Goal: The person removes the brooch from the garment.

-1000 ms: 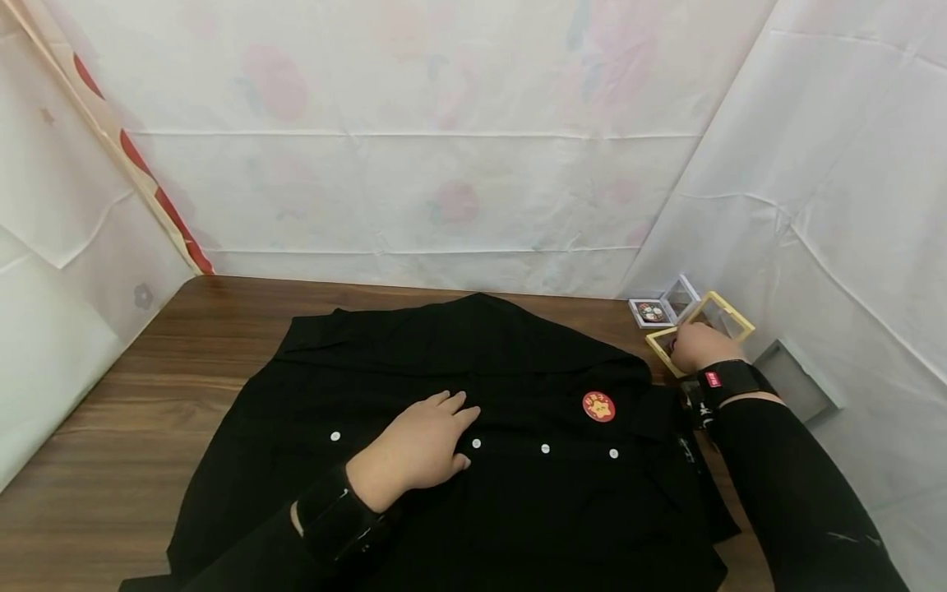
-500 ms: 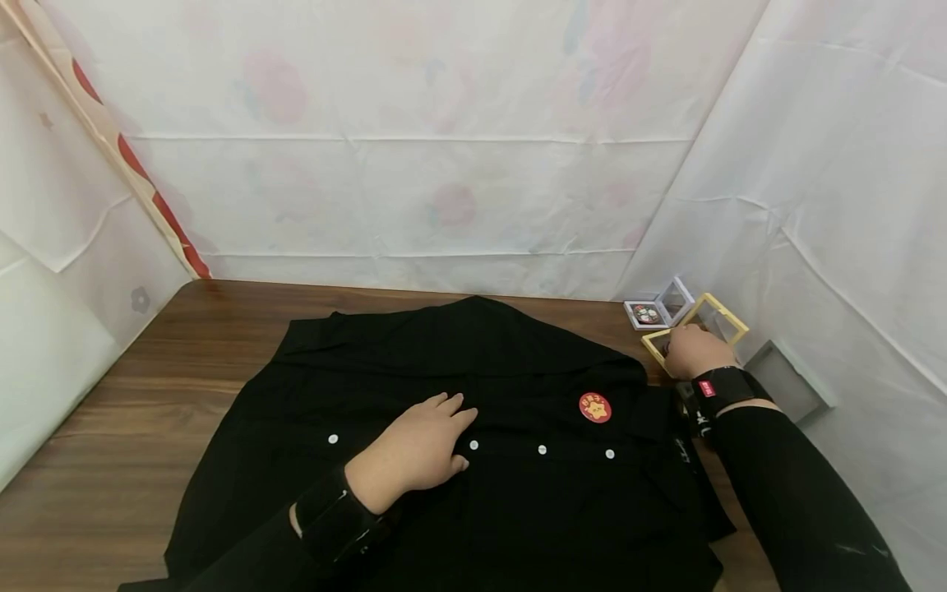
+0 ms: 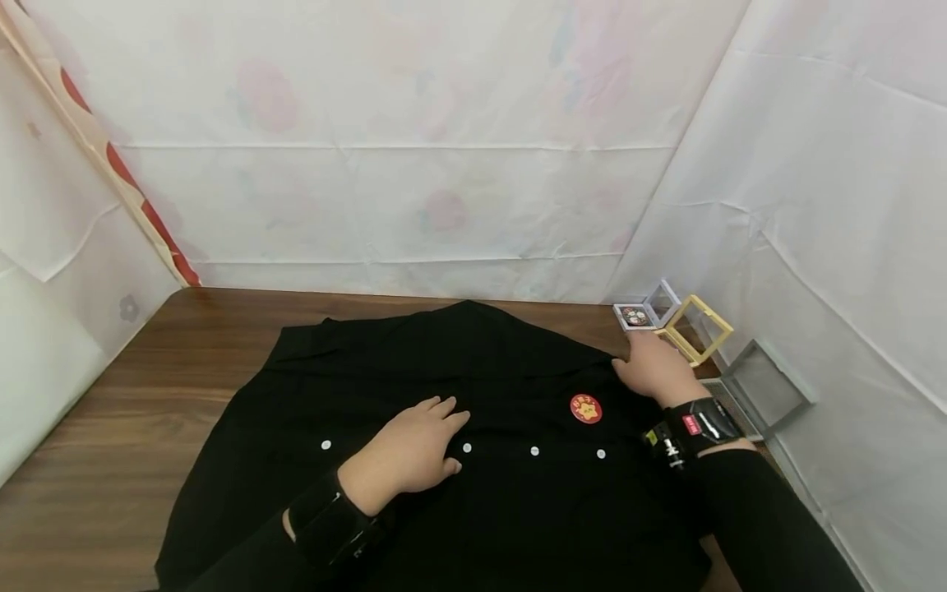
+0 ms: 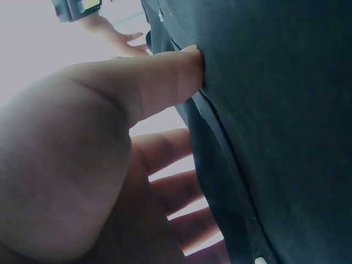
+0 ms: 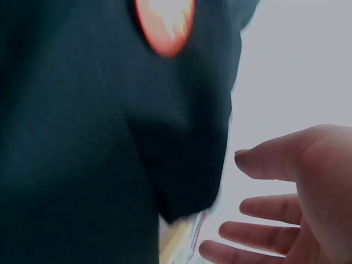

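A black buttoned shirt (image 3: 385, 370) lies spread on the table, with a round red badge (image 3: 586, 409) bearing a yellow figure on its right part. My left hand (image 3: 407, 452) rests on the shirt near the white buttons, fingers spread. Over the shirt's right edge is my right hand (image 3: 654, 366), its fingers apart and holding nothing in the right wrist view (image 5: 308, 198). Just beyond it stand a yellow-framed case (image 3: 699, 329), lid raised, and a small white case (image 3: 635, 316) with a round patterned piece inside.
A grey-framed case (image 3: 769, 386) stands with its lid up at the right, partly behind my right wrist. The wooden table (image 3: 96, 460) shows at the left and along the back. Pale patterned cloth (image 3: 414, 189) hangs behind and at both sides.
My right hand has come away from the yellow case toward the shirt, its fingers now spread. More of the yellow and grey cases shows. My left hand stays on the shirt.
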### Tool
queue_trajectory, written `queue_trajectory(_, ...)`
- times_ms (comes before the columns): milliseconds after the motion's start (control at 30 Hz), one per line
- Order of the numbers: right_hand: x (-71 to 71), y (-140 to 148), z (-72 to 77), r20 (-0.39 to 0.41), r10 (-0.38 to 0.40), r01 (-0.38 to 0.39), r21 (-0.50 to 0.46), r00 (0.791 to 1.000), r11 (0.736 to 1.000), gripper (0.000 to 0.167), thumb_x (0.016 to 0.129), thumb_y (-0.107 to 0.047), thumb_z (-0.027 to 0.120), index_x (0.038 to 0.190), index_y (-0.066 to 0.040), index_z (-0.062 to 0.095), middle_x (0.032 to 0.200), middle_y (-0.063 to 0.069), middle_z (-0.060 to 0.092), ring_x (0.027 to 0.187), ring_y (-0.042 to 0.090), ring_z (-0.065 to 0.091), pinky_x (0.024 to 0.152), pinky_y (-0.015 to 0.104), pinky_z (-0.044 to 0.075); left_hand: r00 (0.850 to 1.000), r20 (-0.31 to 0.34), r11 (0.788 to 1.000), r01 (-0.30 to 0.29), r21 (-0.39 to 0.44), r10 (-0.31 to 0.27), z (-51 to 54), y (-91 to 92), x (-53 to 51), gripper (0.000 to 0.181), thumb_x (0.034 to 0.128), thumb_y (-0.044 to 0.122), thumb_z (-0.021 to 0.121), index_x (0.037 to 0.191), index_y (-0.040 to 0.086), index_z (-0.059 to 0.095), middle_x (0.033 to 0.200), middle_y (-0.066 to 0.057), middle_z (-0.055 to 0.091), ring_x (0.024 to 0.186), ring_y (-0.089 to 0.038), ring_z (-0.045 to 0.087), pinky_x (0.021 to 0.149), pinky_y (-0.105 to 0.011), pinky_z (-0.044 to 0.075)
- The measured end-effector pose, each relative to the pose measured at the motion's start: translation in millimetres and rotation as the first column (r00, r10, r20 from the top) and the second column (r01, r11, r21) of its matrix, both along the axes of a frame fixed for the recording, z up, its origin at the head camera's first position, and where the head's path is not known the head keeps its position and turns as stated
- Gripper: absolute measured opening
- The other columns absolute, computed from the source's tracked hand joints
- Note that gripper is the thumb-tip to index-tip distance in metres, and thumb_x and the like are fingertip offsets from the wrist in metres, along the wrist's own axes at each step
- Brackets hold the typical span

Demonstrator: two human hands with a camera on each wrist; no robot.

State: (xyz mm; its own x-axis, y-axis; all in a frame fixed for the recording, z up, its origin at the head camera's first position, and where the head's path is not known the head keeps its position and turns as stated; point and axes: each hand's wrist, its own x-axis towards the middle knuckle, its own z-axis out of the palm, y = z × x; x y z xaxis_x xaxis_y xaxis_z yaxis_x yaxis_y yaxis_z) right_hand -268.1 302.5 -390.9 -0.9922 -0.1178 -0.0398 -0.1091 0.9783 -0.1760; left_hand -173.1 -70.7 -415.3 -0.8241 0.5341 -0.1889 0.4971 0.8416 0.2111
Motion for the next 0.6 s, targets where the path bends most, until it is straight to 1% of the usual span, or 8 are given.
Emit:
queue_trajectory(67, 7.3, -11.0, -3.3, 0.011, -0.006, 0.006, -0.001, 1.0, 1.0, 0.057, 0.102, -0.027, 0.062, 0.143, 0.01, 0.05, 0.138, 0.035, 0.052, 0.119, 0.052, 0.055, 0.097, 0.064, 0.046, 1.0, -0.003, 1.0, 0.003, -0.004, -0.004, 0.6, 0.7, -0.9, 0.065, 0.0947, 0.039, 0.076, 0.151, 0.013, 0.054, 0.16, -0.013, 0.042, 0.147, -0.035, 0.039, 0.117, -0.051, 0.035)
queue_trajectory(167, 17.6, -25.7, -8.9, -0.004, 0.004, -0.004, -0.011, 1.0, 1.0, 0.056, 0.102, -0.028, 0.063, 0.142, 0.009, 0.05, 0.137, 0.033, 0.052, 0.12, 0.049, 0.055, 0.098, 0.063, 0.046, 1.0, -0.011, 1.0, 0.006, -0.001, -0.006, 2.2, 2.3, -2.2, 0.065, 0.0945, 0.038, 0.076, 0.15, 0.012, 0.055, 0.159, -0.014, 0.043, 0.146, -0.036, 0.039, 0.116, -0.051, 0.036)
queue_trajectory(233, 25.8, -34.9, -12.7, -0.028, 0.021, -0.022, -0.015, 0.999, 1.0, 0.056, 0.101, -0.029, 0.065, 0.141, 0.009, 0.052, 0.135, 0.032, 0.054, 0.119, 0.048, 0.056, 0.098, 0.063, 0.046, 1.0, -0.014, 1.0, 0.006, -0.004, -0.006, 2.6, 3.2, -2.9, 0.065, 0.0946, 0.038, 0.076, 0.15, 0.012, 0.055, 0.159, -0.014, 0.043, 0.146, -0.036, 0.039, 0.116, -0.052, 0.036)
queue_trajectory(433, 53.7, -55.1, -18.9, -0.074, 0.059, -0.061, -0.02, 0.996, 0.998, 0.054, 0.1, -0.031, 0.067, 0.139, 0.006, 0.057, 0.136, 0.029, 0.056, 0.122, 0.048, 0.055, 0.097, 0.065, 0.045, 1.0, -0.026, 1.0, 0.003, -0.019, -0.003, 3.7, 6.9, -5.9, 0.064, 0.0955, 0.038, 0.075, 0.15, 0.011, 0.055, 0.158, -0.015, 0.045, 0.145, -0.036, 0.042, 0.116, -0.052, 0.036)
queue_trajectory(533, 67.3, -56.9, -19.9, -0.093, 0.069, -0.072, -0.026, 0.993, 0.997, 0.051, 0.099, -0.031, 0.068, 0.136, 0.004, 0.06, 0.134, 0.027, 0.058, 0.119, 0.045, 0.058, 0.094, 0.063, 0.048, 1.0, -0.025, 1.0, 0.01, -0.006, -0.011, 5.8, 12.3, -7.9, 0.063, 0.0957, 0.039, 0.074, 0.149, 0.011, 0.056, 0.157, -0.015, 0.046, 0.144, -0.035, 0.043, 0.116, -0.052, 0.037)
queue_trajectory(600, 75.9, -56.7, -19.2, -0.106, 0.073, -0.076, -0.028, 0.992, 0.997, 0.05, 0.098, -0.031, 0.071, 0.134, 0.003, 0.062, 0.13, 0.025, 0.06, 0.112, 0.042, 0.061, 0.089, 0.059, 0.051, 0.999, -0.028, 1.0, 0.025, 0.004, -0.025, 8.9, 18.6, -8.9, 0.063, 0.0962, 0.039, 0.074, 0.15, 0.012, 0.055, 0.157, -0.015, 0.046, 0.144, -0.034, 0.043, 0.116, -0.051, 0.037)
